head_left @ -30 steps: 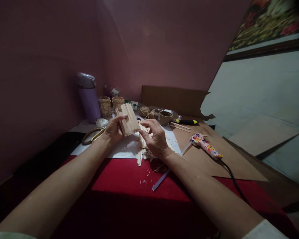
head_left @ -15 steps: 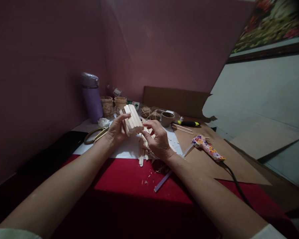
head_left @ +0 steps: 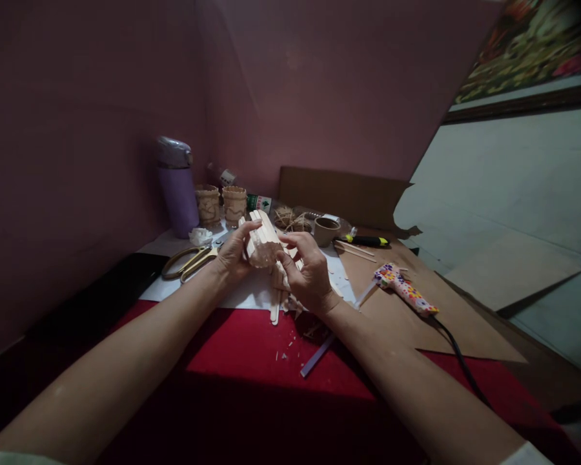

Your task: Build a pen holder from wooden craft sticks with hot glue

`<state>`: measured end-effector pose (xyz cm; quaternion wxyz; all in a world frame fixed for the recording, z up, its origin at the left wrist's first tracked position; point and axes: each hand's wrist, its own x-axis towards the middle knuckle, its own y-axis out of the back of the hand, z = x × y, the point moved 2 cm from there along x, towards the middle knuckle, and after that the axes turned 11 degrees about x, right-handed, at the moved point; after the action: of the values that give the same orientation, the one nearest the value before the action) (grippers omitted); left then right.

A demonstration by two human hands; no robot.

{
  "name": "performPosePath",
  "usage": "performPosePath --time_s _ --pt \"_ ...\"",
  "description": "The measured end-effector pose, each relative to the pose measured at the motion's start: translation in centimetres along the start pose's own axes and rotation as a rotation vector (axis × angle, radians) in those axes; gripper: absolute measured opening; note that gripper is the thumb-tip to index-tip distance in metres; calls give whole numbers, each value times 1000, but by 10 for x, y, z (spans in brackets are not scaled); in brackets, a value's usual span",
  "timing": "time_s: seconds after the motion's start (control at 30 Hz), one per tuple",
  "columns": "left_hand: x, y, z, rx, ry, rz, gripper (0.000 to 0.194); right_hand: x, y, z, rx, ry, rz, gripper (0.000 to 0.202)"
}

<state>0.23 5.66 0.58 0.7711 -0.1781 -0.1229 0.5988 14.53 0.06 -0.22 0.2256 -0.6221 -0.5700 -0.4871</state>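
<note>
Left hand [head_left: 235, 254] is holding a stick-covered cup [head_left: 263, 240], and right hand [head_left: 308, 268] is at its other side. The cup is in the air, above the white paper [head_left: 244, 294] and the loose craft sticks [head_left: 275, 307]. These sticks lie near the paper's front edge, and the right hand hides a part of them. On the left side are scissors [head_left: 197, 261] with gold-coloured handles, and behind them stands a purple tumbler [head_left: 177, 200], beside two decorated cups [head_left: 235, 205]. A small round pot [head_left: 324, 237] stands behind the right hand, near a black and yellow tool [head_left: 368, 241]. To the right, a flower-patterned glue gun [head_left: 407, 289] rests on the brown cardboard [head_left: 430, 332]. A red cloth [head_left: 232, 349] covers the front of the surface, with small scraps on it.

The stick-covered cup is tilted. Its long axis, like its sticks, goes from the far upper left down toward the person, and the clear end points to the near side.

The left hand is closed around the cup's left side, with the thumb over the sticks. The right hand is partly closed: its thumb and fingers are bent close together at the cup's right edge. Whether they pinch something small, I cannot tell.
</note>
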Motion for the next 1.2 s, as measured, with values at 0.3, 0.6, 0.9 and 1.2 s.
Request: performPosePath --time_s 0.3,0.6,0.9,1.2 --pt "-8 -11 0 21 3 13 25 -1 2 -3 -65 27 -45 21" --pt "-12 -16 -1 69 -43 43 35 -1 1 -4 -108 33 -51 15" --pt "-11 -13 0 134 -281 137 54 0 1 -6 -140 31 -48 11" --pt "-11 -12 0 93 -243 181 56 -2 1 -6 -183 29 -72 10"
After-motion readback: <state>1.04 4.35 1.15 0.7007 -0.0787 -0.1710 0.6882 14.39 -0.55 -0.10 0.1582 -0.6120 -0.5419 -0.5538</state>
